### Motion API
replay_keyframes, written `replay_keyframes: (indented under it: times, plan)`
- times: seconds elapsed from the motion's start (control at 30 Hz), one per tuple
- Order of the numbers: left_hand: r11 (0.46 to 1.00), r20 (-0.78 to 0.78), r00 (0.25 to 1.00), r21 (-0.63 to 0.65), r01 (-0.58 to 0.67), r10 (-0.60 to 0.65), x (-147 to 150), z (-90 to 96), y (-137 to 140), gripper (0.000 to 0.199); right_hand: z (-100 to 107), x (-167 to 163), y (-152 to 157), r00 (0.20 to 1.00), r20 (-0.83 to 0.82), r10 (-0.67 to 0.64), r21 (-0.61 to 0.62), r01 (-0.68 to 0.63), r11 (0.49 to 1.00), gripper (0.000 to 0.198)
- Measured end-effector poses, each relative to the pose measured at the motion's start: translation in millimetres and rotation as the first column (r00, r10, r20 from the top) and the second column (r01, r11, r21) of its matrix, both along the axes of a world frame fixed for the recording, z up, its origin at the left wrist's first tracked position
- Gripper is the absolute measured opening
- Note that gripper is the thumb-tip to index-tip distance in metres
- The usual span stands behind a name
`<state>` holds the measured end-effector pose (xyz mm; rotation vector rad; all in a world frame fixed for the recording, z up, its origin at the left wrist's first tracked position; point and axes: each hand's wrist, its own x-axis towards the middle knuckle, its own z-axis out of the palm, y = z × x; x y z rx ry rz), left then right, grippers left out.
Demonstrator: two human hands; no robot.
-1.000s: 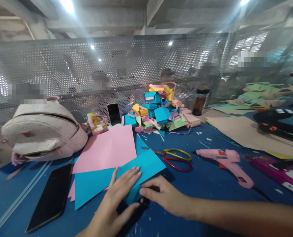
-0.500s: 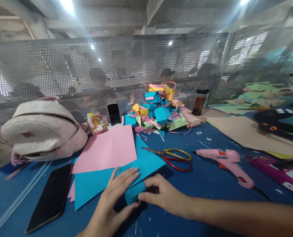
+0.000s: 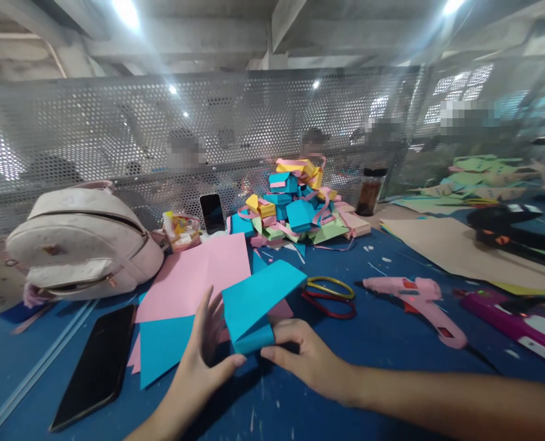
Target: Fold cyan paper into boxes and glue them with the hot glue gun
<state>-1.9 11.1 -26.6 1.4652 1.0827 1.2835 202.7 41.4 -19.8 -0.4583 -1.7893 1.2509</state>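
Note:
A folded piece of blue paper [image 3: 258,300] stands up from the table between my hands, its large upper flap tilted and its lower edge bent into a fold. My right hand [image 3: 307,355] pinches the folded lower right edge between thumb and fingers. On the other side, my left hand [image 3: 212,346] has its fingers spread upright, and its thumb is at the lower left corner of the fold. Behind it lie a pink sheet [image 3: 199,275] and another blue sheet [image 3: 165,352]. Scissors with yellow and red handles [image 3: 330,298] lie just beyond, their blades hidden by the blue paper.
A pink glue gun [image 3: 414,300] and a purple device [image 3: 506,324] lie at right. Folded paper pieces [image 3: 295,208] are heaped at the back beside a lidded jar [image 3: 371,193]. Left are a black phone [image 3: 93,367] and a white backpack [image 3: 84,239]. A perforated metal screen [image 3: 254,116] stands behind.
My left hand has come off the flattened blue paper and moved to its left side. The paper's flap has risen and hides the scissor blades. My right hand keeps its pinch.

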Motion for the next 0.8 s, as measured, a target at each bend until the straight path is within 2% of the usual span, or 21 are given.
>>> replay_keyframes:
  times: [0.1, 0.23, 0.4, 0.53, 0.6, 0.7, 0.77, 0.8]
  plan:
    - [0.994, 0.097, 0.993, -0.083, 0.075, -0.067, 0.7, 0.5, 0.7, 0.108, 0.1, -0.4, 0.2, 0.999, 0.03, 0.027, -0.028, -0.026, 0.999, 0.019]
    - [0.993, 0.09, 0.993, -0.084, 0.088, -0.08, 0.9, 3.2, 1.3, 0.112, 2.2, -0.1, -0.7, 0.997, 0.063, 0.052, -0.028, -0.051, 0.998, 0.022]
    - [0.991, 0.027, 0.996, -0.105, -0.081, 0.084, -0.2, 4.4, 1.6, 0.106, 6.6, 5.8, -4.4, 0.986, 0.136, -0.094, 0.011, 0.093, 0.996, 0.023]
    - [0.981, -0.012, 0.991, -0.139, -0.134, 0.133, -1.4, 4.6, 0.2, 0.103, 27.0, 28.9, -18.9, 0.965, 0.252, -0.07, -0.033, 0.081, 0.996, 0.028]
    - [0.978, -0.01, 0.988, -0.143, -0.153, 0.153, -1.0, 3.9, 0.0, 0.101, 39.4, 50.4, -29.7, 0.938, 0.333, -0.101, -0.007, 0.11, 0.994, 0.028]
    - [0.975, 0.011, 0.983, -0.127, -0.18, 0.183, 0.9, 3.0, 0.3, 0.101, 48.0, 95.6, -45.3, 0.808, 0.557, -0.193, 0.062, 0.191, 0.98, 0.021]
    - [0.978, 0.022, 0.982, -0.098, -0.183, 0.186, 2.4, 4.1, -0.1, 0.101, 43.8, 131.9, -53.4, 0.663, 0.682, -0.308, 0.132, 0.303, 0.944, 0.021]
    - [0.98, 0.022, 0.983, -0.086, -0.18, 0.183, 2.9, 5.3, -0.6, 0.101, 39.1, 150.5, -56.4, 0.561, 0.725, -0.399, 0.18, 0.405, 0.896, 0.025]
